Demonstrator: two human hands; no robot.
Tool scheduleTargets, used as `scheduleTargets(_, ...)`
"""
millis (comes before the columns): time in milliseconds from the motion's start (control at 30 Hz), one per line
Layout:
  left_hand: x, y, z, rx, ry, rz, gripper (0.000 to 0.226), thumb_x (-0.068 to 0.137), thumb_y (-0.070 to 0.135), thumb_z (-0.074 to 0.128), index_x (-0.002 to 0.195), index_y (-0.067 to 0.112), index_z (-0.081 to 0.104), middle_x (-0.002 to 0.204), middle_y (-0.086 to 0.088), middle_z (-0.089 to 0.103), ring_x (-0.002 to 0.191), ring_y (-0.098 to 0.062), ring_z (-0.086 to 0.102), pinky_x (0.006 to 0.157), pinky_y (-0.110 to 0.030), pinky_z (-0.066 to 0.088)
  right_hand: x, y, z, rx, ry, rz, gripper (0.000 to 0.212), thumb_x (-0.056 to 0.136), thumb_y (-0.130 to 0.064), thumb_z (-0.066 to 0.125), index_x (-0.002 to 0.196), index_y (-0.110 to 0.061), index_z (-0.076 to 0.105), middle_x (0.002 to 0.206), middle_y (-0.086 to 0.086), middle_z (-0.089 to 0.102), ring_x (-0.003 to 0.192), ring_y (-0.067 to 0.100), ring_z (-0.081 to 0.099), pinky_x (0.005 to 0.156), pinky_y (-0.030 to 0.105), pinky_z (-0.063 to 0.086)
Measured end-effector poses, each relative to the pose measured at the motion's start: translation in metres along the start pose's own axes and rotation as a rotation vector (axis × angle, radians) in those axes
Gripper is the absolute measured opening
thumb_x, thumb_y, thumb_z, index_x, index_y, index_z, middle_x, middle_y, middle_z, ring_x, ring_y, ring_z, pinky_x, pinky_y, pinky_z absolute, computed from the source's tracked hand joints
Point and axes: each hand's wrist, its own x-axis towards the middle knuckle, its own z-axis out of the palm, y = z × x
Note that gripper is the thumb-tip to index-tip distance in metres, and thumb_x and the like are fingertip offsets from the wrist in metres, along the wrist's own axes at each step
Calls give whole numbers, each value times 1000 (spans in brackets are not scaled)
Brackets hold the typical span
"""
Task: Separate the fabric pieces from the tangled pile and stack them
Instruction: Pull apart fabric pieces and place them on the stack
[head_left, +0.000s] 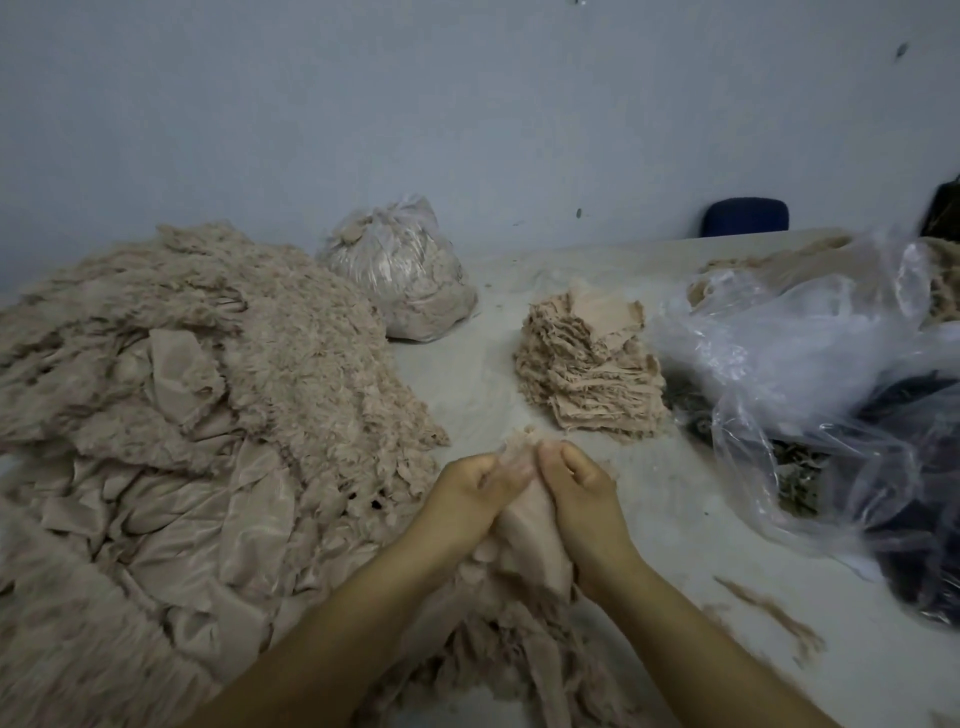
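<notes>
A big tangled pile of beige fabric (171, 415) covers the left half of the table. A neat stack of beige fabric pieces (589, 369) stands to the right of it, further back. Close to me, my left hand (470, 496) and my right hand (582, 493) sit side by side, both pinching the top edge of one beige fabric piece (530, 530). That piece hangs down between the hands into more loose fabric at the table's front.
A tied clear bag stuffed with beige fabric (402, 275) sits at the back by the wall. Crumpled clear plastic bags (810, 364) with dark contents lie at the right. A fabric scrap (774, 618) lies on the grey table (675, 519). A blue chair back (745, 217) shows behind.
</notes>
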Motion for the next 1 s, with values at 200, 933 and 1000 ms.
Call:
scheduleTargets(200, 17, 0, -5, 43, 212, 59, 35, 95, 11, 54, 60, 16, 47, 45, 12, 46, 44, -2, 41, 44, -19, 32, -15, 12, -11, -65, -117, 143, 32, 84, -42, 64, 71, -13, 57, 62, 4, 50, 55, 15, 47, 51, 24, 36)
scheduleTargets(933, 60, 17, -1, -70, 168, 71, 26, 94, 23, 55, 76, 5, 58, 72, -11, 56, 67, -21, 50, 64, -35, 41, 23, -2, -28, 431, -63, 297, 34, 82, -25, 71, 104, 1, 68, 95, 17, 73, 84, 31, 71, 67, 35, 58)
scheduleTargets(1000, 70, 6, -2, 98, 224, 45, 25, 95, 24, 54, 73, 13, 54, 69, -6, 55, 64, -20, 51, 61, -33, 41, 36, 0, -35, 352, 128, 258, 26, 81, -16, 73, 95, 3, 63, 79, 17, 67, 67, 28, 65, 59, 29, 55)
